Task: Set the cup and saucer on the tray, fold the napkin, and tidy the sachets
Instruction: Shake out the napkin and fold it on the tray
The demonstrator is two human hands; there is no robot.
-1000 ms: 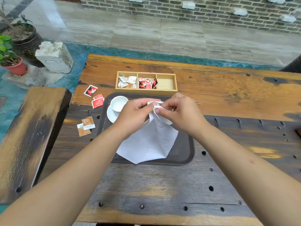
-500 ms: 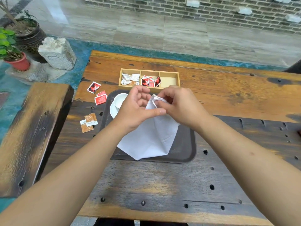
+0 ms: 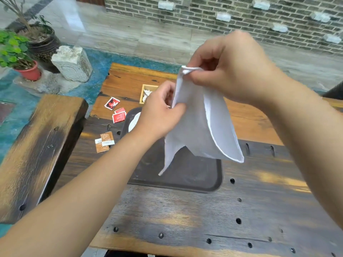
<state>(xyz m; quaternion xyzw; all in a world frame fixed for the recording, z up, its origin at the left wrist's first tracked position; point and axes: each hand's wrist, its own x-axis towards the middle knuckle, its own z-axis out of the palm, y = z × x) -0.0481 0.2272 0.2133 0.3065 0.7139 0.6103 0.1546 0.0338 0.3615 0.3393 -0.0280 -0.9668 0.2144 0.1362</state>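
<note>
Napkin [image 3: 198, 127], white cloth, hangs in the air above the dark tray [image 3: 196, 175], clear of the tray surface, with 2 loose corners pointing down. The right hand [image 3: 235, 69] is raised highest; its fingers [image 3: 202, 78] are clenched on the bunched top corner of the napkin. The left hand [image 3: 157, 115] sits lower and to the left, its thumb and fingers pinching the napkin's left edge just below the top corner. The tray rests on the dark wooden tabletop [image 3: 185, 210]. At the tray's far left corner, a sliver of white saucer [image 3: 134, 121] shows past the left hand; the cup is hidden behind the hand. On the tabletop left of the tray lie 3 red sachets [image 3: 117, 113], and nearer the camera 2 brown sachets [image 3: 104, 141], overlapping. A wooden sachet box [image 3: 145, 93] stands beyond the tray, mostly covered by the hands; its visible compartment holds pale sachets. A wooden bench [image 3: 37, 145] runs along the left side.
</note>
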